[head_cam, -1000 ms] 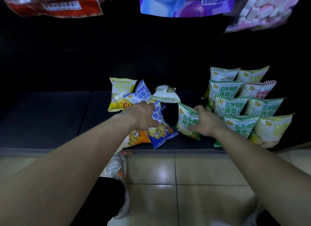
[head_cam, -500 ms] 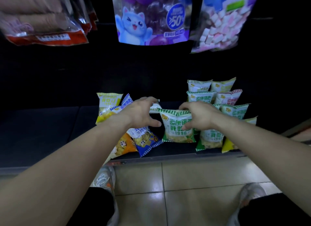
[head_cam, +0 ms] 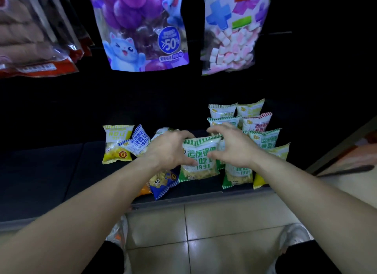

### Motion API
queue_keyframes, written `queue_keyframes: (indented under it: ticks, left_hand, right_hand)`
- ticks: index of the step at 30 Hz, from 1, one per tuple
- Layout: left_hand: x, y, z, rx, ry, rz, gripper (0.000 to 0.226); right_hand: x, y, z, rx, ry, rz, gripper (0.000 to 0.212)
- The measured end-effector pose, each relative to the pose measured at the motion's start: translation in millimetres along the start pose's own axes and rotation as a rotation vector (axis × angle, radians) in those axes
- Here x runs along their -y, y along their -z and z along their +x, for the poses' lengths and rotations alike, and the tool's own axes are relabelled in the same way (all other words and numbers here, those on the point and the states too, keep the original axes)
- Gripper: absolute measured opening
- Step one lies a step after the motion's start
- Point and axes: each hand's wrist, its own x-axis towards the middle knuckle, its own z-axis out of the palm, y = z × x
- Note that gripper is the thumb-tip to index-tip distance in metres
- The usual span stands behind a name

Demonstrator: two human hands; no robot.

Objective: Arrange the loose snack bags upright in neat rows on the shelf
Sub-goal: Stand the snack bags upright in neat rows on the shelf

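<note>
Green-and-white striped crinkly snack bag (head_cam: pixel 199 161) upright on dark shelf (head_cam: pixel 51 171), long axis vertical, gripped between left hand (head_cam: pixel 169 149) and right hand (head_cam: pixel 234 149), fingers curled over top seam, seemingly just left of standing green rows (head_cam: pixel 263 139).

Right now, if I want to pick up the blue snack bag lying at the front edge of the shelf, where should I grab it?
Probably pinch the blue snack bag by its crimped lower corner, coming from the front. It lies flat and tilted with that corner pointing at the shelf edge, while the left hand and forearm cover its top.
</note>
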Motion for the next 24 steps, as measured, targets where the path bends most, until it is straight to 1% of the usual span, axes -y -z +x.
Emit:
queue_keyframes:
  ticks: [3,5,9,13,15,19,24]
  left_hand:
    - [12.9,1.6,21.8,-0.074,0.068,-0.035,0.086]
    - [21.9,4.7,42.6,-0.128,0.119,-0.060,0.085]
    - [43.6,-2.5,90.5,-0.201,0.172,-0.039,0.086]
    - [59.2,-18.7,135.2,-0.153,0.191,-0.133,0.088]
    - [63.7,-23.5,157.9,-0.137,0.205,-0.185,0.086]
    - [74.6,-30.6,203.6,-0.100,0.190,-0.228,0.087]
    - [81.5,-38.0,239.9,-0.146,0.176,-0.262,0.083]
  right_hand:
    - [-25.4,10.9,20.1,-0.074,-0.077,-0.014,0.066]
    - [-43.7,15.3,34.2,-0.070,-0.128,-0.033,0.063]
    - [-75.0,18.3,57.1,-0.057,-0.146,-0.061,0.060]
    - [-95.2,15.0,82.5,-0.047,-0.165,-0.060,0.057]
    - [-103.5,10.6,96.6,-0.047,-0.157,-0.067,0.055]
    - [-116.2,1.3,121.1,-0.090,-0.126,-0.062,0.049]
    - [-128.6,-14.7,137.6,-0.084,-0.136,-0.024,0.044]
